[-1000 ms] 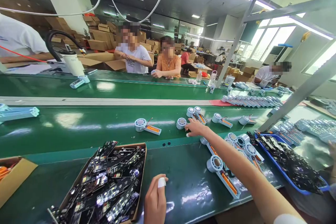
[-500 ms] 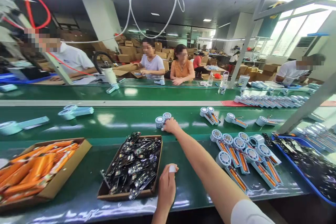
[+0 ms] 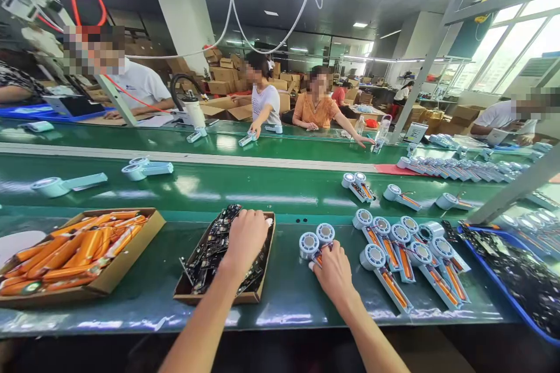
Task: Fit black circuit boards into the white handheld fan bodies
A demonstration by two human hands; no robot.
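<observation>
The right hand [image 3: 335, 268] had pulled two pale-blue plastic fan shells [image 3: 317, 240] within reach, grip pinching them, while the left hand [image 3: 247, 239], grip hidden, probed black circuit boards [image 3: 210, 250].

right hand [image 3: 335, 271] covers fan handles [image 3: 319, 257]; blue tray [image 3: 538, 332] cropped

Bare forearms, white tape on fingertips [image 3: 311, 266]

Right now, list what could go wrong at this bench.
1. The left hand digs into the box of loose circuit boards; tangled boards could snag or spill over its low wall.
2. The right hand holds two fan shells close to the row of open fans; a nudge might knock their orange cells loose.
</observation>
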